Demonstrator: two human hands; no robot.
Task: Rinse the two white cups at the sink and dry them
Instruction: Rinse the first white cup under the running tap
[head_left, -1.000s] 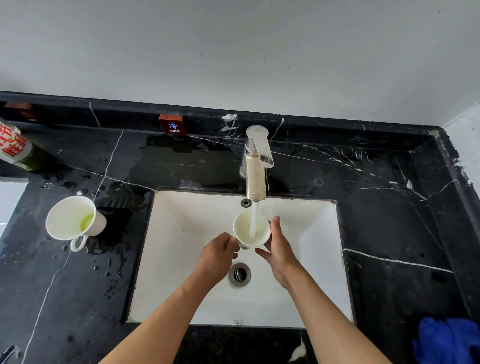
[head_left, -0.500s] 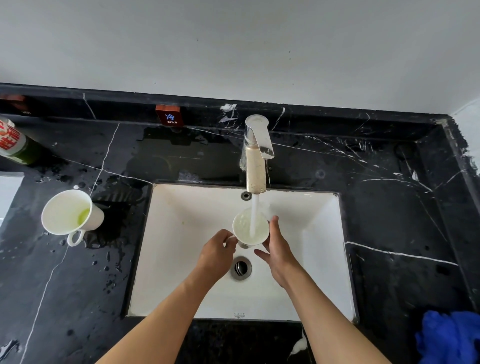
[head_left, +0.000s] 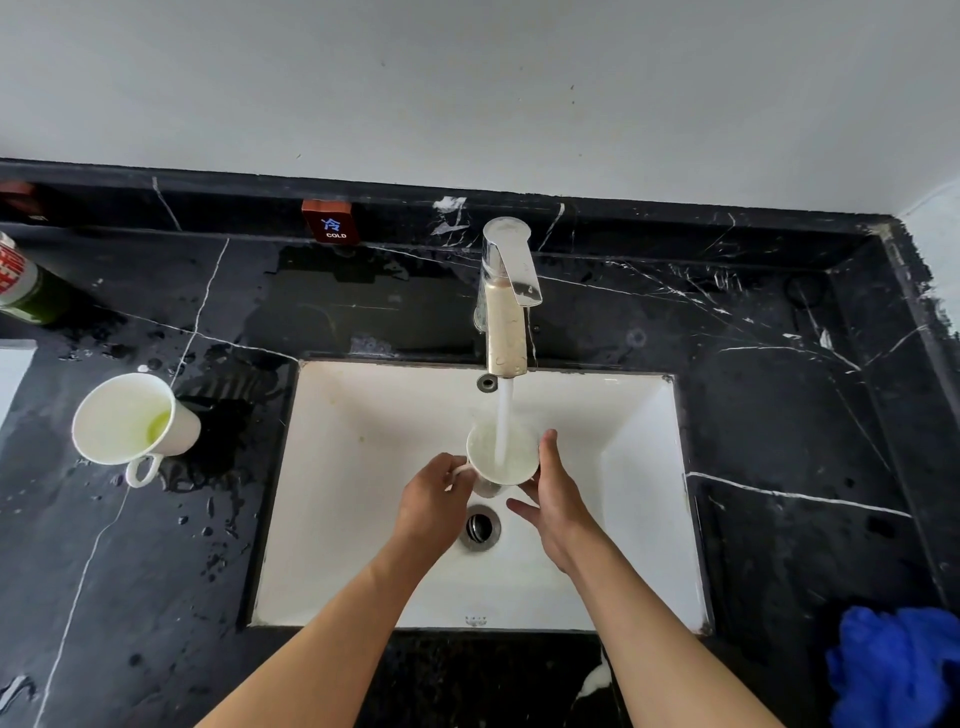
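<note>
Left hand (head_left: 434, 493) grips the handle of a white cup (head_left: 501, 460), fingers curled round it; right hand (head_left: 553, 493) lies flat against the cup's right wall, fingers straight and steadying rather than clasping. The cup is held upright over the sink (head_left: 363, 519), just above the drain (head_left: 480, 527) and directly under the tap (head_left: 506, 312), whose stream (head_left: 503, 415) falls into its mouth. Compared with the views from a second and half a second ago, little has changed: both hands keep the same hold, the cup stays under the running water, and only the camera has shifted slightly, so the scene sits a little differently in view. This suggests that rinsing of the first cup is in progress and not yet finished; emptying, the second rinse and all drying remain. Contents: the held cup holds pale, cloudy water, its level hard to judge through the stream. The second cup (head_left: 132, 421) stands on the wet tabletop (head_left: 156, 597) well left of the sink, handle toward the viewer, with a small pool of yellow-green liquid at its bottom, so it appears unrinsed. Farther left of the sink, at the edge of view, lies a green bottle (head_left: 26, 288). Right of the sink, at the near corner, lies a crumpled blue cloth (head_left: 893, 670), probably for drying.
</note>
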